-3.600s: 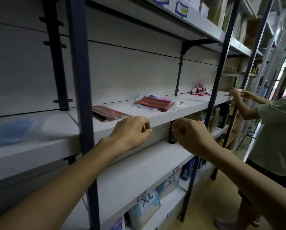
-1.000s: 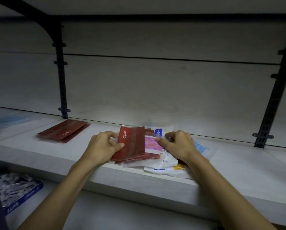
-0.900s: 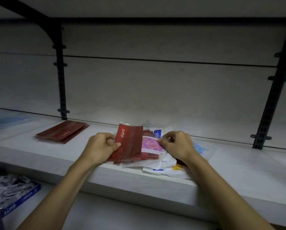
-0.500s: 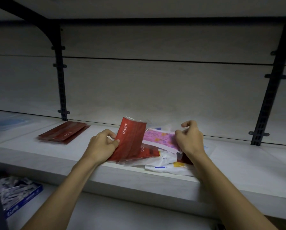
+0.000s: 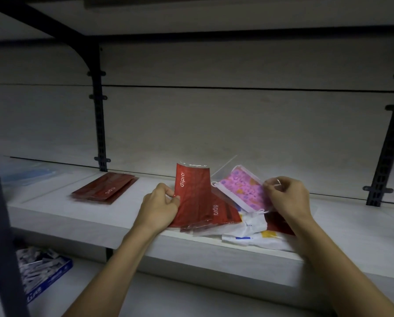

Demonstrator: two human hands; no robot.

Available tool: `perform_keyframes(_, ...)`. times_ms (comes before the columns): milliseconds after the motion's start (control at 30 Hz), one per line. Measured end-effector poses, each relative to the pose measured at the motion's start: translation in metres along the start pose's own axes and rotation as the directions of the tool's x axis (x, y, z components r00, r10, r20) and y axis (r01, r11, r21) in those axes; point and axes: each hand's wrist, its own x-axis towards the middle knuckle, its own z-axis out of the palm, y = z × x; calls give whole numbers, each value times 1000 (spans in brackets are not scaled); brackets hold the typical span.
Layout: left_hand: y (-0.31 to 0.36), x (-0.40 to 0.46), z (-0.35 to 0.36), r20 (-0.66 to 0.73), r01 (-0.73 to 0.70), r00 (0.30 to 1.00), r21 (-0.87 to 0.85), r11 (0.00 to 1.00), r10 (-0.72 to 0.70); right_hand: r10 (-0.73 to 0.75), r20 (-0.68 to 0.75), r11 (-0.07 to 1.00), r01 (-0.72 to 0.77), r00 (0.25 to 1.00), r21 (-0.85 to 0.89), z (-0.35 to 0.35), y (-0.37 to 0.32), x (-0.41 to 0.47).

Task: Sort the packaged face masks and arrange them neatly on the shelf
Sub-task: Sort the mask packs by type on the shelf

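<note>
Item: mixed heap of packaged face masks, front-centre of the pale grey shelf (image 5: 122, 216).

Left hand (image 5: 159, 208): pinches the upright glossy red "dipro" mask packet (image 5: 192, 193), long axis vertical.

Right hand (image 5: 288, 197): pinches the pink patterned mask in clear wrap (image 5: 244, 187), tilted.

Sorted flat red packet stack (image 5: 104, 187): lies to the left, nearer the left hand; likely destination for the red packet.
</note>
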Motion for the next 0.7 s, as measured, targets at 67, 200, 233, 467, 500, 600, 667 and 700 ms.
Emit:
perform_keyframes(67, 1, -1, 0, 16, -11, 1000, -3, 1000, 11, -38, -11, 999, 38, 999, -8, -1, -2, -3)
perform_keyframes(200, 1, -2, -1, 29, -39, 999, -24, 999, 40, -64, -52, 997, 66, 997, 42, -3, -8, -7)
perform_keyframes(233, 1, -2, -1, 21, -47, 999, -38, 998, 47, -56, -56, 996, 59, 997, 63, -4, -9, -8)
perform_keyframes(467, 10, -11, -19, -68, -28, 998, -411, 911, 0, 11, -36, 945, 2, 999, 328, -23, -26, -17)
perform_keyframes(500, 12, -14, -24, -86, -35, 996, -426, 904, -2, 3, -35, 933, 9, 999, 360, -27, -32, -20)
perform_keyframes(600, 14, -22, -39, -132, -37, 991, -483, 875, -31, -36, -27, 917, 44, 999, 396, -31, -46, -23)
perform_keyframes(667, 17, -30, -49, -171, -35, 984, -490, 871, -56, -78, -22, 905, 80, 997, 419, -33, -58, -26)
perform_keyframes(700, 18, -35, -53, -192, -36, 979, -483, 875, -66, -97, -10, 894, 91, 995, 439, -34, -63, -28)
